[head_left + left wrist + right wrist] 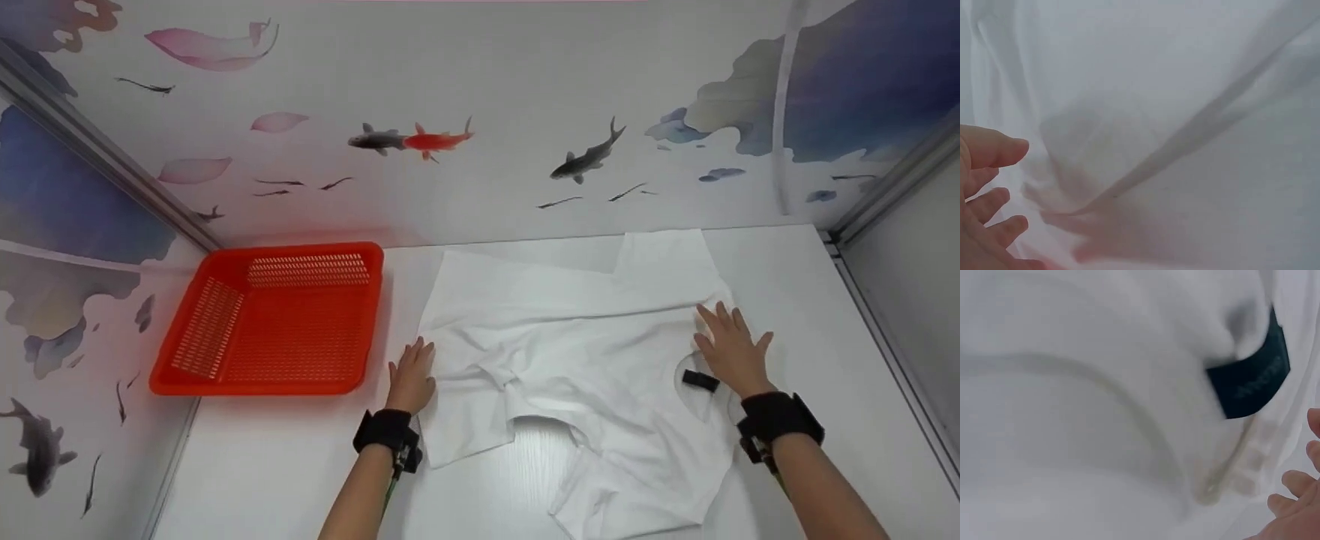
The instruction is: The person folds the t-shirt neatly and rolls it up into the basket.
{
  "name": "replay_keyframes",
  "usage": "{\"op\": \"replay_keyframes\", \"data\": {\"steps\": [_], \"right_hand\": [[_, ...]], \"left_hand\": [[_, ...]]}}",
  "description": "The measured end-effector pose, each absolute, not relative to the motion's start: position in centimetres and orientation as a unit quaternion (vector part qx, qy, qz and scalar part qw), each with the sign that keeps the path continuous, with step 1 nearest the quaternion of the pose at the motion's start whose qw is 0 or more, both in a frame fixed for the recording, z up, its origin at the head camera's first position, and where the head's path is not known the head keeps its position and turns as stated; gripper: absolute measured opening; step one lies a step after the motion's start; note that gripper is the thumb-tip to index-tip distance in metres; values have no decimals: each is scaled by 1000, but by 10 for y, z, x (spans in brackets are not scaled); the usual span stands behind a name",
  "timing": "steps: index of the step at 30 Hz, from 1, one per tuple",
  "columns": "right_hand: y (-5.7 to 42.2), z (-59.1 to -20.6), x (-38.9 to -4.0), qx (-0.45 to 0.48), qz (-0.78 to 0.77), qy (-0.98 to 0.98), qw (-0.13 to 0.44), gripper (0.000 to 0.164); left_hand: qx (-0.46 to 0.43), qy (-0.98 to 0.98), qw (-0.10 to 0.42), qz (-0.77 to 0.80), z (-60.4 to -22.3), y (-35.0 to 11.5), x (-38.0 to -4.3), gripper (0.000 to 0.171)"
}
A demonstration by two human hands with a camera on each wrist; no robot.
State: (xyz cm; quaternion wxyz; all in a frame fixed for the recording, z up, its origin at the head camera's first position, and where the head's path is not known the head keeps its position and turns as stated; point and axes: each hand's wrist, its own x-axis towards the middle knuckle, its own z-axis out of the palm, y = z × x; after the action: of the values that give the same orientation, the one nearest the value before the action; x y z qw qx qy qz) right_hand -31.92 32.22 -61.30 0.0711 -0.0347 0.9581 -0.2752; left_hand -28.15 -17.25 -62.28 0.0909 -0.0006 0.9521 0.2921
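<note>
A white T-shirt (592, 360) lies spread sideways on the white table, its neckline toward the right and its hem toward the left. Folds and wrinkles run across its middle. Inside the neckline shows a black label (700, 380), also large in the right wrist view (1252, 377). My left hand (412, 377) is at the hem edge, fingers extended, holding nothing. At the collar and shoulder, my right hand (733, 351) spreads its fingers over the fabric's edge. In the left wrist view the left fingers (1002, 151) appear beside the cloth, apart from one another.
A red plastic basket (292, 330) with perforated sides stands on the left of the table (247, 457). A wall (495, 67) printed with fish and petals rises behind, and another panel (67, 300) borders the left side. Both wrists wear black straps (781, 420).
</note>
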Motion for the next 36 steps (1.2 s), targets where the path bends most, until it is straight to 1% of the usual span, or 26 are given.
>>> {"op": "replay_keyframes", "data": {"steps": [5,8,11,16,18,20,23,26,30,33,36], "right_hand": [[325,-617,-260,58,-288,956,9,47],[316,-622,-225,131,-297,946,2,44],[305,-627,-193,190,-316,930,9,44],[285,-631,-154,241,-322,916,21,43],[278,-631,-145,246,-315,916,33,40],[272,-631,-138,240,-307,920,45,35],[266,-628,-130,221,-299,926,65,28],[265,-625,-122,204,-306,928,68,25],[273,-625,-117,195,-323,925,40,19],[287,-627,-114,198,-324,925,24,21],[305,-628,-111,205,-321,925,23,28]], "left_hand": [[-19,947,-2,322,-630,-175,-248,47],[-47,945,-46,321,-639,-173,-229,44],[-77,943,-75,314,-647,-168,-213,41],[-154,936,-72,308,-651,-159,-194,39],[-182,936,-57,297,-650,-155,-189,38],[-191,940,-46,278,-648,-152,-185,34],[-188,946,-41,260,-648,-148,-179,25],[-181,946,-48,264,-649,-147,-172,19],[-184,942,-65,274,-648,-152,-163,18],[-176,944,-73,270,-646,-159,-153,19],[-159,949,-75,263,-643,-167,-139,20]]}}
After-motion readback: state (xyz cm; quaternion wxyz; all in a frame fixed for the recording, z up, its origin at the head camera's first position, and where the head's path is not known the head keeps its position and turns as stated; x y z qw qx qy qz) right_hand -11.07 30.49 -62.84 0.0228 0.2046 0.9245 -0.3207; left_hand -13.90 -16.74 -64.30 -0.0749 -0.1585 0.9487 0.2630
